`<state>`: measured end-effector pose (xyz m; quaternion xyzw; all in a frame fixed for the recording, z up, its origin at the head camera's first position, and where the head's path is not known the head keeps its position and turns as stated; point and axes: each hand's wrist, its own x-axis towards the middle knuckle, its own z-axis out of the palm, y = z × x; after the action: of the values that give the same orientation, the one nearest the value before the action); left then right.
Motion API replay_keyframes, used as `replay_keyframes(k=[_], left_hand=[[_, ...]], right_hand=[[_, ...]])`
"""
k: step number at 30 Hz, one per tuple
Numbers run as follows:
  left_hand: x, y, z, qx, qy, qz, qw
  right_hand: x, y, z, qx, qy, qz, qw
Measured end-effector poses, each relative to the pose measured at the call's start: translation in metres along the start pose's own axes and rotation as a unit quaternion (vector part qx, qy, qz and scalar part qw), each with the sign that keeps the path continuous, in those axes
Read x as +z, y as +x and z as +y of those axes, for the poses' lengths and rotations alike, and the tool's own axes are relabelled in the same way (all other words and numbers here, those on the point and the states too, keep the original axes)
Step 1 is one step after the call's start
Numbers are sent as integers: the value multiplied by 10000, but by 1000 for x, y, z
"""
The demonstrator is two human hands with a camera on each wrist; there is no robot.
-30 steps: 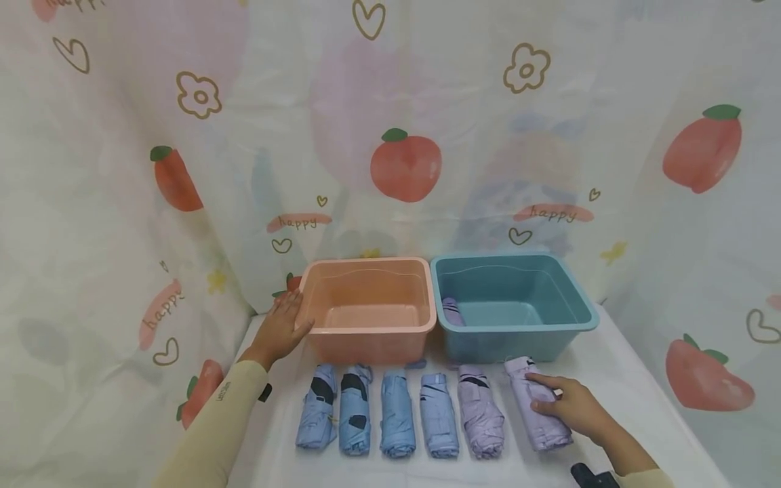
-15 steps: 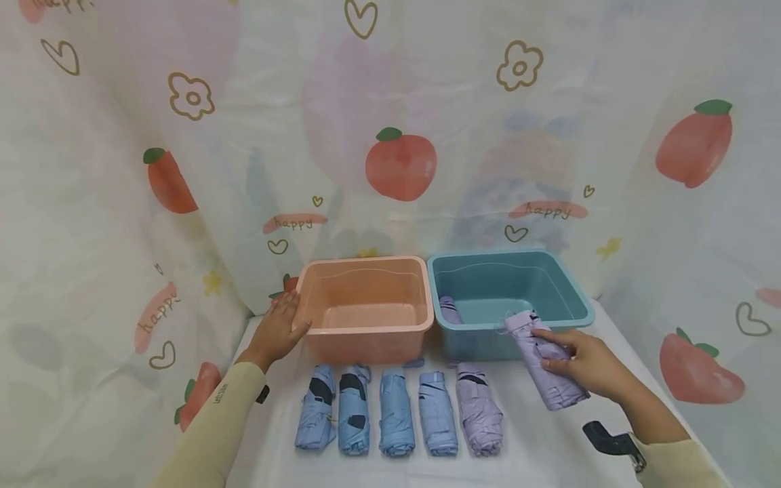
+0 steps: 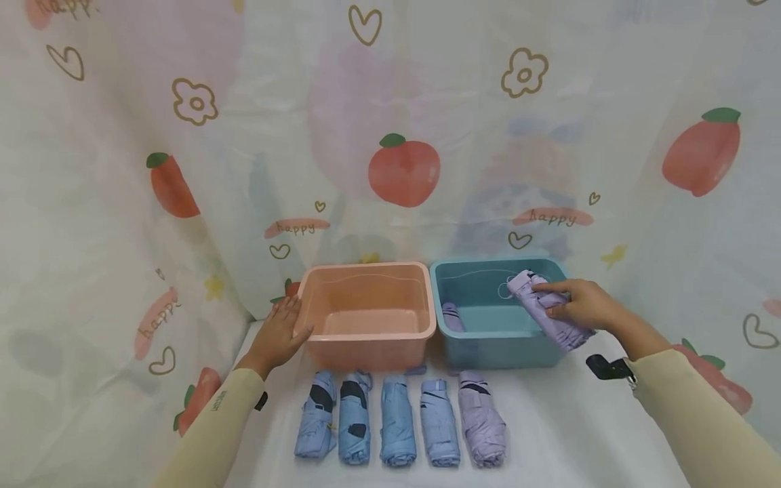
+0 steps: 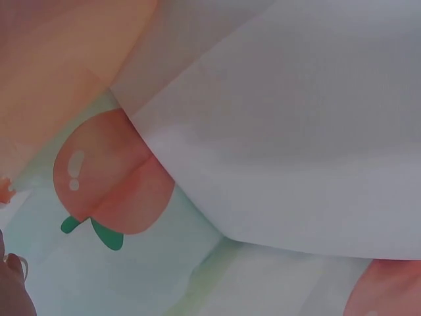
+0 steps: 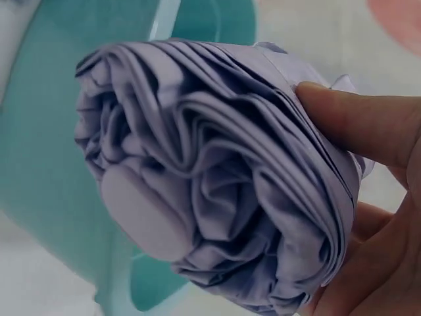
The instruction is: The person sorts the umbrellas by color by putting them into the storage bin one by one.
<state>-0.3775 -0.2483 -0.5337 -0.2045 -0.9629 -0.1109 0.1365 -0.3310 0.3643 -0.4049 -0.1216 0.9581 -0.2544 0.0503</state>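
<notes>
My right hand [image 3: 582, 305] grips a folded light-purple umbrella [image 3: 549, 312], tilted above the right part of the teal bin [image 3: 506, 347]. In the right wrist view the umbrella's gathered end [image 5: 217, 178] faces the camera, with thumb and fingers around its side. A thin loop of cord hangs from its far end. Inside the teal bin, at the left, lies another purple umbrella [image 3: 452, 317]. My left hand [image 3: 278, 337] rests with straight fingers against the left side of the orange bin [image 3: 369, 349]. Only a bit of that hand shows in the left wrist view.
Several folded umbrellas lie in a row in front of the bins: blue ones [image 3: 398, 421] at the left and a purple one [image 3: 482, 420] at the right end. A white cloth [image 3: 549, 434] covers the table. A patterned curtain [image 3: 403, 88] encloses the back and sides.
My right hand has lifted the purple umbrella off the table, from the right end of the row, and carried it up and forward over the teal bin. The left hand has stayed at the orange bin.
</notes>
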Motion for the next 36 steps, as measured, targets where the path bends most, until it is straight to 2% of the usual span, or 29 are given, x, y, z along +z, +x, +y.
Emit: replay_keyframes(k=[7, 12, 16, 22, 28, 36], left_hand=[[1, 1, -2, 83, -126, 110, 9998], [4, 0, -4, 41, -87, 146, 9998], [6, -1, -4, 57, -172, 132, 9997], [7, 1, -9, 87, -166, 259, 9995], [5, 1, -9, 12, -146, 254, 9996], [6, 2, -7, -102, -143, 54, 9998]], right_hand=[[-4, 57, 24, -248, -455, -402, 9978], [7, 94, 38, -283, -259, -859, 9956], [23, 114, 45, -170, -76, -1253, 9919], [44, 127, 52, 367, 383, -1646, 9849], [65, 136, 59, 675, 625, -1900, 9775], [93, 146, 69, 784, 763, -2109, 9714]])
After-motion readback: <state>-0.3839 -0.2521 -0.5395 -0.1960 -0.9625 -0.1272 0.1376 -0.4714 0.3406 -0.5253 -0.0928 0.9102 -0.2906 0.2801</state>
